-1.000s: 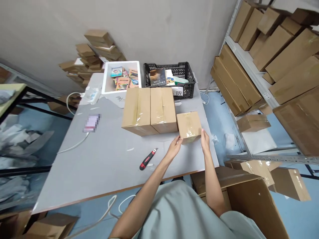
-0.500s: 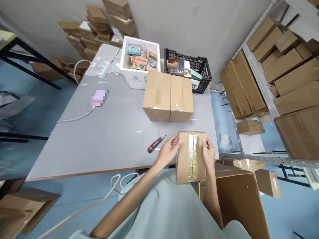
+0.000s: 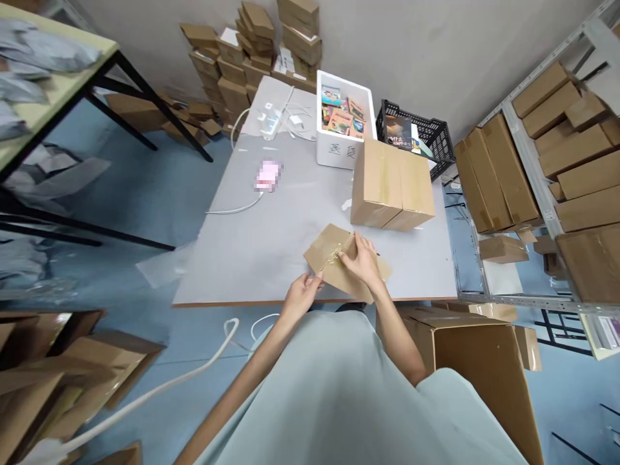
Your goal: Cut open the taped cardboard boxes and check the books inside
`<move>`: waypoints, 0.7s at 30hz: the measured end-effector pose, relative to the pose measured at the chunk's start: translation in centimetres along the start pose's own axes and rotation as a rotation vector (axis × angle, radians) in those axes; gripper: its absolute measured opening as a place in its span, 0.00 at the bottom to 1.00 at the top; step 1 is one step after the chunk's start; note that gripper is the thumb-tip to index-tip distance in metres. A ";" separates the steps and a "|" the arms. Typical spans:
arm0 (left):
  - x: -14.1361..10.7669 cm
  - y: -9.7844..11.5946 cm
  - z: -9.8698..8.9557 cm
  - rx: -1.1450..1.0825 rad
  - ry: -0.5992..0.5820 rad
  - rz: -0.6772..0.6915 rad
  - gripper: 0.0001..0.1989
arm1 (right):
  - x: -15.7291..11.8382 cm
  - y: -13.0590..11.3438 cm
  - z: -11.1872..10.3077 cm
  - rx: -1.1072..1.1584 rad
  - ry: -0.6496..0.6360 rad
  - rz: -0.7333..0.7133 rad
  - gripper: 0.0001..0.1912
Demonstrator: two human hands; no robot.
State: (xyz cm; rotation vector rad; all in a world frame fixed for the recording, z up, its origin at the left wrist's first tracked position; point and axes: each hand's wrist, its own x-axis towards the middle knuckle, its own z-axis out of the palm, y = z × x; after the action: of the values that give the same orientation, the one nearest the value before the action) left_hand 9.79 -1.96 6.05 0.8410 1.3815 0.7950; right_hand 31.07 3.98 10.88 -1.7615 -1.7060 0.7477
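A small brown cardboard box (image 3: pixel 336 274) lies turned at an angle near the front edge of the table, with crinkled clear tape (image 3: pixel 333 253) along its seam. My left hand (image 3: pixel 303 294) pinches its near left edge between thumb and fingers. Across its right part lies my right hand (image 3: pixel 363 261), thumb by the tape and fingers bent over the cardboard. Part of the box is hidden under that hand. Just behind stand two taped cartons (image 3: pixel 382 174), side by side. The red and black utility knife is out of sight.
A white foam bin (image 3: pixel 334 152) of small colourful packs and a black crate (image 3: pixel 438 145) with books stand at the back. A phone (image 3: pixel 268 175) on a cable lies left. An open carton (image 3: pixel 479 374) stands at my right, beside box-filled shelves (image 3: pixel 526 152).
The small box has moved left onto the table and turned, and its tape is now crinkled. My right hand has shifted onto its top. The view has swung left.
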 end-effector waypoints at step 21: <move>3.5 -5.3 -7.9 0.169 -0.083 -0.161 0.57 | -11.8 10.0 2.1 0.413 0.307 0.539 0.20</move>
State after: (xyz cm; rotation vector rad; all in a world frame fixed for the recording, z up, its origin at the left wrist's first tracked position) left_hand 1.96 -1.25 -0.37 0.8712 1.4361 0.5196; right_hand 35.93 -7.96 2.17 -1.9195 -0.8060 0.9151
